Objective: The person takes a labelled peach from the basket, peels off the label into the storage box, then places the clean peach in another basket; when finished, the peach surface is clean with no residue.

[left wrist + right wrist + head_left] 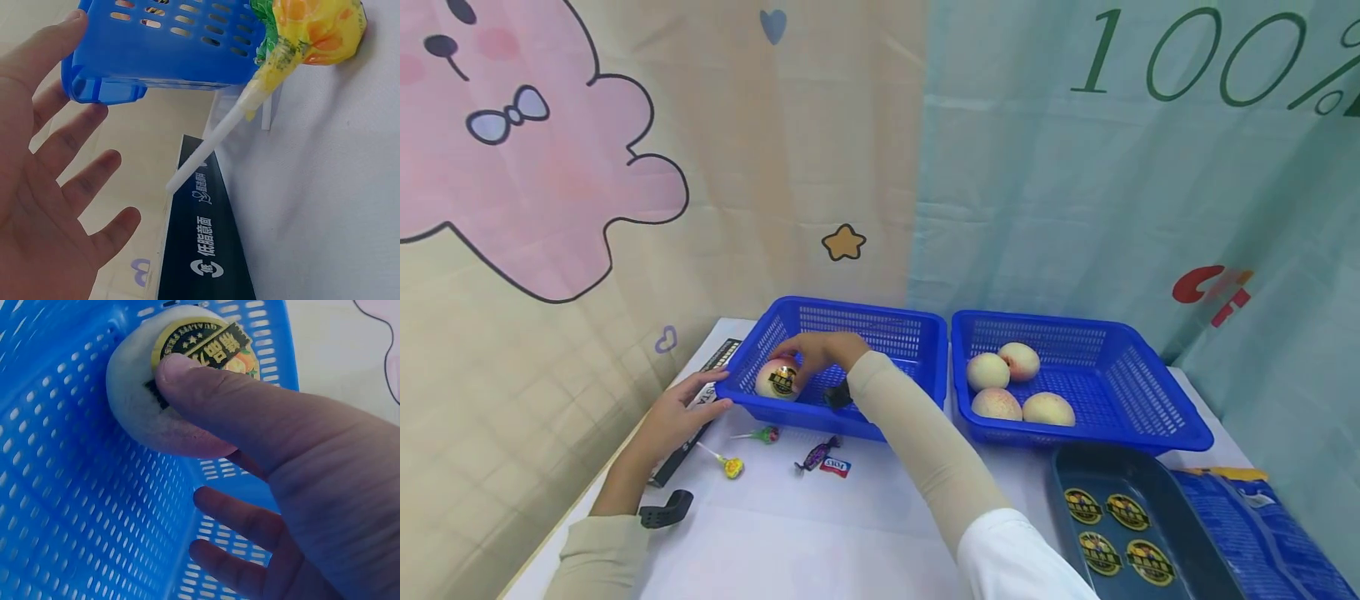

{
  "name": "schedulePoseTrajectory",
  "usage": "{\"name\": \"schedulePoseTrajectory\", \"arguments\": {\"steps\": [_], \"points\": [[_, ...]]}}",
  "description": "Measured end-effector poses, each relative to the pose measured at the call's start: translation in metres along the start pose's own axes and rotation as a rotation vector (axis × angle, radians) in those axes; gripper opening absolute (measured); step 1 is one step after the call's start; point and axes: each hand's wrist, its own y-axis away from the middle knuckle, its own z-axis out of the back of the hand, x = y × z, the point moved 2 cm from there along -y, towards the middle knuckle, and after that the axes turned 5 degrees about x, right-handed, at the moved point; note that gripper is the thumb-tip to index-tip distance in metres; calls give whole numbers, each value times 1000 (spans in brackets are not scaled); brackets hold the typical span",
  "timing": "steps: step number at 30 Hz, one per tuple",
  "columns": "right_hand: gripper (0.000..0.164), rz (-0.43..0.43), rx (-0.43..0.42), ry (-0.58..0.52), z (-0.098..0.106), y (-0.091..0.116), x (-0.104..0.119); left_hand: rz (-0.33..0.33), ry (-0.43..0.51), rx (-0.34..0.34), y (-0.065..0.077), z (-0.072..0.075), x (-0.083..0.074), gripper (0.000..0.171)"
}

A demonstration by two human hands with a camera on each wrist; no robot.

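Note:
In the left blue basket point(880, 427), my right hand point(820, 354) grips a pale pinkish peach point(767, 380) at the left end. A round black-and-gold sticker point(187, 339) is on the peach, and the right thumb point(212, 394) lies across it. Two of that hand's fingers are off the fruit in the right wrist view. My left hand point(673, 421) is at the basket's left front corner, its fingers spread. In the left wrist view, the left thumb point(65, 31) touches the basket's edge.
Several peaches point(1048, 409) lie in the right blue basket point(1150, 433). A dark tray point(1120, 467) bears several round stickers, beside a blue packet point(1262, 533). Near my left hand are a yellow lollipop point(733, 467), a green-red lollipop point(767, 434), a purple-wrapped candy point(817, 455) and a long black box point(681, 454).

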Motion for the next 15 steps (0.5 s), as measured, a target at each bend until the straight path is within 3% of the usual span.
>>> {"name": "schedulePoseTrajectory", "arguments": {"steps": [5, 15], "points": [[72, -29, -8, -16, 0, -2, -4, 7, -19, -2, -4, -2, 1, 55], [58, 60, 20, -74, -2, -10, -5, -31, -30, -15, -3, -4, 1, 52]]}}
